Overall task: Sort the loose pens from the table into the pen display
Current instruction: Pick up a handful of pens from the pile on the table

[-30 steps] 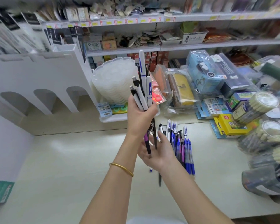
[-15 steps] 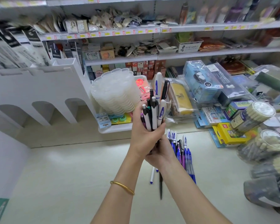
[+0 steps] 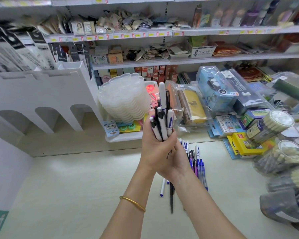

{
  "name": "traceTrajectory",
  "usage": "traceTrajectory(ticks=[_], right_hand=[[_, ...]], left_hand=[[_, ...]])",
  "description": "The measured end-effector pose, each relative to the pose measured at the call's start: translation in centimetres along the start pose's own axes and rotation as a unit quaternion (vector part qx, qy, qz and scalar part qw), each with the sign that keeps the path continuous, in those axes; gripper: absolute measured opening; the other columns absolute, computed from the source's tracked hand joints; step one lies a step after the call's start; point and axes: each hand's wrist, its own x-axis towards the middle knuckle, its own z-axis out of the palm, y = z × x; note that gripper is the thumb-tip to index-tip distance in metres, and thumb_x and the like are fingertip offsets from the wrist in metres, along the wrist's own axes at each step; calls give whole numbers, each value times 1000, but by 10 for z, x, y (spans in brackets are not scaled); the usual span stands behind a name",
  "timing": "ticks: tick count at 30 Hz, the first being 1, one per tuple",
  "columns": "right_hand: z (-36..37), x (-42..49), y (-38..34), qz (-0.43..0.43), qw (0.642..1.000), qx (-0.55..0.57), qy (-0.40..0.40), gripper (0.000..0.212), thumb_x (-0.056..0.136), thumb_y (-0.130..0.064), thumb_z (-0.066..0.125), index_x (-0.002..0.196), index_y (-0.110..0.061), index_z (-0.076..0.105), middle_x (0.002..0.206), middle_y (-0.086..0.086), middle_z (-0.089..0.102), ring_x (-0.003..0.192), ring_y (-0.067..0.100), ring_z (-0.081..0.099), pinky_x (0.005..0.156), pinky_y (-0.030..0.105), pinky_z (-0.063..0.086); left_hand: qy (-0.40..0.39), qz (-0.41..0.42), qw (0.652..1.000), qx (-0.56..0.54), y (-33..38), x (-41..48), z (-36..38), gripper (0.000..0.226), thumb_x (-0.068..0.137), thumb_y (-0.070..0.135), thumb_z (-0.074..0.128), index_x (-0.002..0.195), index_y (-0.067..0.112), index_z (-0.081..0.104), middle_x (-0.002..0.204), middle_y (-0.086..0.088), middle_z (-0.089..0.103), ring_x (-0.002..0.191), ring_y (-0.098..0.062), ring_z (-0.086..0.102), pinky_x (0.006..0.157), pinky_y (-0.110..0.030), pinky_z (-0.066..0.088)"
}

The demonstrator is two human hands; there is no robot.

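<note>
Nearest the camera, two bare forearms rise from the lower edge, the left one wearing a gold bangle [image 3: 132, 202]. Beneath them on the pale surface [image 3: 76, 187] lie the unsorted items: a white pen [image 3: 162, 187] and a black pen [image 3: 171, 199] under the right forearm, and a row of blue and purple loose pens [image 3: 199, 164] just right of the hands, all lying lengthwise away from the person. Above these, the left hand [image 3: 155, 152] has its grip clenched round a bundle of pens [image 3: 162, 121], held nearly upright with the caps fanned unevenly at the top and one white pen standing well above the rest. The right hand [image 3: 179, 163] is tucked against the underside of the left, at the bundle's lower ends. Whether its grip is closed on them or only cupped beneath cannot be told, as the left hand hides its fingers. Beyond the hands and to the left stands a white stepped unit with arched openings, judged to be the pen display [image 3: 41, 90]. Assessment: the bundle's long axis is vertical, and the display lies to the left and farther back. The left hand, which carries the load, is the nearer to it. A leftward, forward carry would serve, with the right hand free to draw pens singly. Risk noted: the uneven bundle may shed a pen if the grip slackens.
</note>
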Motion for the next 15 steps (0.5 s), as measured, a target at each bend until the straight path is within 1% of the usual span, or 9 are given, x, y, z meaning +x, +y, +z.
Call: traceTrajectory(ticks=[2, 4, 7, 9, 10, 11, 12, 13, 15], right_hand=[[6, -3, -1, -17, 999, 30, -14, 30, 88, -31, 56, 104, -14, 74, 112, 2, 69, 106, 15, 65, 91, 27, 49], [12, -4, -3, -44, 998, 43, -30, 36, 95, -30, 46, 94, -14, 78, 105, 2, 72, 98, 14, 69, 85, 25, 54], [19, -7, -1, -74, 996, 39, -31, 41, 98, -29, 40, 92, -16, 79, 106, 2, 72, 96, 13, 69, 79, 24, 56], [18, -8, 4, -90, 995, 29, -21, 30, 91, -28, 51, 94, -17, 78, 112, 2, 70, 99, 13, 69, 84, 27, 55], [18, -8, 6, -94, 995, 26, -24, 25, 83, -29, 61, 95, -17, 78, 114, 3, 69, 100, 15, 68, 86, 29, 53], [18, -8, 7, -100, 994, 24, -32, 30, 71, -31, 72, 96, -16, 78, 116, 5, 69, 101, 16, 68, 86, 30, 53], [17, -8, 9, -106, 993, 19, -36, 42, 58, -32, 81, 97, -16, 77, 115, 5, 69, 101, 17, 68, 83, 29, 54], [18, -9, 11, -107, 993, 16, -39, 47, 52, -31, 83, 96, -16, 77, 112, 5, 70, 100, 17, 69, 79, 28, 56], [22, -15, 13, -101, 994, 21, -39, 25, 68, -31, 69, 88, -18, 79, 102, 1, 73, 92, 13, 70, 73, 24, 57]], left_hand=[[-11, 13, 1000, 22, 1, 0, 1, 61, 69, 10, 71, 126, 16, 50, 125, -16, 59, 121, -27, 57, 102, -55, 45], [-1, 6, 1000, 17, 3, -3, 3, 68, 63, 20, 72, 128, 20, 49, 134, -18, 54, 129, -27, 50, 105, -57, 40], [0, -7, 1000, 17, 6, -6, 2, 83, 65, 12, 78, 139, 13, 41, 140, -10, 52, 132, -16, 48, 109, -47, 40], [0, -6, 1000, 18, 4, -7, -1, 80, 68, -1, 79, 138, 11, 42, 131, -6, 59, 124, -12, 55, 106, -39, 45], [-3, -3, 1000, 18, 3, -8, -3, 77, 68, -1, 80, 135, 12, 44, 124, -3, 63, 118, -11, 59, 102, -36, 48], [-7, 0, 1000, 22, 3, -9, -5, 74, 66, 1, 81, 131, 14, 47, 117, 0, 66, 112, -10, 62, 98, -32, 50], [-9, 2, 999, 31, 3, -9, -6, 70, 66, 3, 81, 127, 16, 49, 111, 3, 68, 107, -9, 65, 94, -31, 52], [-9, 3, 999, 38, 3, -10, -7, 65, 67, 4, 82, 123, 18, 51, 107, 4, 69, 103, -10, 66, 91, -30, 53], [-13, 6, 999, 46, 5, -11, -9, 54, 70, 3, 80, 114, 21, 54, 100, 7, 70, 98, -9, 67, 85, -28, 54]])
